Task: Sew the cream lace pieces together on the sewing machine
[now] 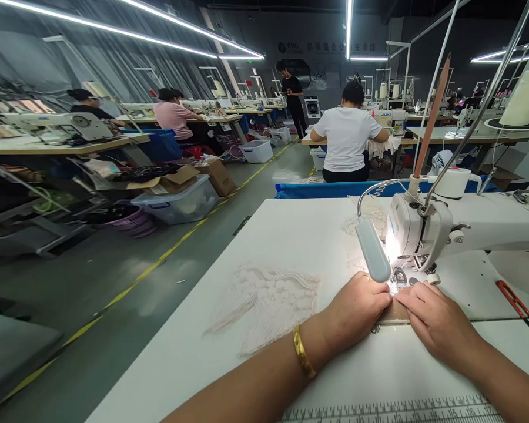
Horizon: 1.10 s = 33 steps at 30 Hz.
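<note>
My left hand [364,302], with a gold bangle at the wrist, is closed by the needle area of a white sewing machine [405,226]. Facing it, my right hand [436,320] is also closed, its fingertips nearly meeting the left's. Between them, a small bit of pale lace [394,288] shows under the bright light; most of it is hidden by fingers and the lamp [374,249]. More cream lace [357,255] lies behind the lamp. To the left, a fringed cream lace piece [277,299] rests flat on the white table [194,335].
Red-handled thread snips [520,308] lie to the right of my right hand. A ruler scale [397,410] runs along the near table edge. A thread cone [526,97] stands at upper right. Ahead, a person in a white shirt [350,138] sits; other people work farther back.
</note>
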{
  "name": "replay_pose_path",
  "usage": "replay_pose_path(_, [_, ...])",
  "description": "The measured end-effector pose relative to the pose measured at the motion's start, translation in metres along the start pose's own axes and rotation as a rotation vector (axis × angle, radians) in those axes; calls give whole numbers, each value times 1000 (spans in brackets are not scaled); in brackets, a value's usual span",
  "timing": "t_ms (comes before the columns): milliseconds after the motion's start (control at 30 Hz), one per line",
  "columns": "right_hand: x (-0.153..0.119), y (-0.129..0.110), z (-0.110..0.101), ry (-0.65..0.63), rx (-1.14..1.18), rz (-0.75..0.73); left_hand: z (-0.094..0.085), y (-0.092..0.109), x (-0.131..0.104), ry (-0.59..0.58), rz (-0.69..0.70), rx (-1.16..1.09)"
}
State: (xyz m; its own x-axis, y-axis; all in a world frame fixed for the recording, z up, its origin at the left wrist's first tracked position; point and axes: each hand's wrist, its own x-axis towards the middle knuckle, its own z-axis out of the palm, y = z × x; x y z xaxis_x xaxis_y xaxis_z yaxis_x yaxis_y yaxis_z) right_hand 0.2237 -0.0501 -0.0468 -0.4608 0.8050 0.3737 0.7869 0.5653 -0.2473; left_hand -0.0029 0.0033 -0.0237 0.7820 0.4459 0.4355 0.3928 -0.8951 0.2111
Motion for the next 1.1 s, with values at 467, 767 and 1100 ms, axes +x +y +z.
replay_pose_path(467, [4,4,6,43,-91,35,-5,0,9,-47,-71,6])
replay_pose_path(767, [8,6,-3,101,-91,58,-9,0,20,-60,-244,-36])
replay_pose_path(1100, [6,9,-7,82,6,208,-1,-7,17,-59,-179,50])
